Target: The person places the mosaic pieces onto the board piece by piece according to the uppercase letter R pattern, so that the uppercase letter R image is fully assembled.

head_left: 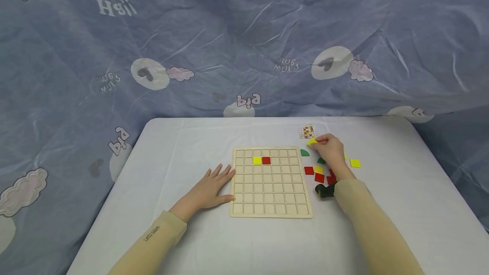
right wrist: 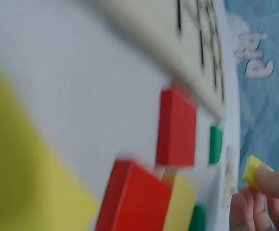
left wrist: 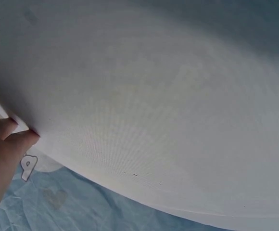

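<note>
Right of frame centre, right hand (head_left: 331, 151) observed pinching one yellow tile (head_left: 311, 142); left of centre, left hand (head_left: 209, 189) spread wide, touching board (head_left: 268, 188).

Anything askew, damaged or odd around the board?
Nothing looks damaged. The yellow tile and red tile sit neatly in the board. Only the dark object by the right sleeve seems odd: bulkier than the loose red tile, partly hidden, unidentifiable.

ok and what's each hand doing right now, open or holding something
Left hand: open, fingers spread, at the left edge of the board.
Right hand: holding a yellow piece, pinched.
</note>
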Action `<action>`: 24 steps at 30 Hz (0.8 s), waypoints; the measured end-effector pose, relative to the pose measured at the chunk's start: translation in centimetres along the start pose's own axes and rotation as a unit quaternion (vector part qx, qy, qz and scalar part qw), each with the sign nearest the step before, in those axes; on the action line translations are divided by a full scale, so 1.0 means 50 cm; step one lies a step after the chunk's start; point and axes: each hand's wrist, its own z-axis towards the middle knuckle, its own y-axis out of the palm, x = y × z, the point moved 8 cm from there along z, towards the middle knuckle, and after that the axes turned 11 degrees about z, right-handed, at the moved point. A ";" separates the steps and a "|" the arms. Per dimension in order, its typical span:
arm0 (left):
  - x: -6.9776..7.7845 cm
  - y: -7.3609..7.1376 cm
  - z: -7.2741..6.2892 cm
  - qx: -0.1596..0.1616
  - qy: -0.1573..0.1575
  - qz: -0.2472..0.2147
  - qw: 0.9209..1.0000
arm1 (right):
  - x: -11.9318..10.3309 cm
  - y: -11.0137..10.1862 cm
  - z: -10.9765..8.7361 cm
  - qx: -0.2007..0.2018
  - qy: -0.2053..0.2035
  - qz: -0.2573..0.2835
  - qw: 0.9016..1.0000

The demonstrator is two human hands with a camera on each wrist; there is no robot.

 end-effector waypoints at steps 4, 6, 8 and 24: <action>-0.001 0.003 -0.001 0.002 -0.003 0.002 1.000 | -0.031 0.036 -0.021 -0.051 -0.047 0.015 0.997; -0.001 0.004 -0.001 0.002 -0.005 0.002 1.000 | -0.045 0.060 -0.034 -0.080 -0.067 0.022 0.994; -0.001 0.005 -0.001 0.002 -0.005 0.003 1.000 | -0.057 0.084 -0.047 -0.101 -0.085 0.025 0.991; 0.001 0.002 0.002 -0.003 -0.004 -0.002 1.000 | -0.104 0.182 -0.097 -0.165 -0.156 -0.039 0.973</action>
